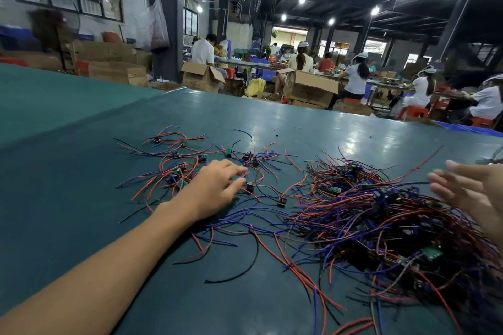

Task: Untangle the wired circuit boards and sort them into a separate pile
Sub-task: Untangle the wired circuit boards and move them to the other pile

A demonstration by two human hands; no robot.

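A big tangled heap of small circuit boards with red, blue and black wires lies on the right of the green table. A looser spread of separated wired boards lies further left and back. My left hand reaches across between the two, palm down, its fingertips resting on wires beside a small black board; whether it grips anything is unclear. My right hand hovers blurred over the right edge of the heap, fingers spread, holding nothing.
Loose single boards and stray wires lie around the middle. The table's far edge runs across behind. Beyond it stand open cardboard boxes and several seated people at other benches.
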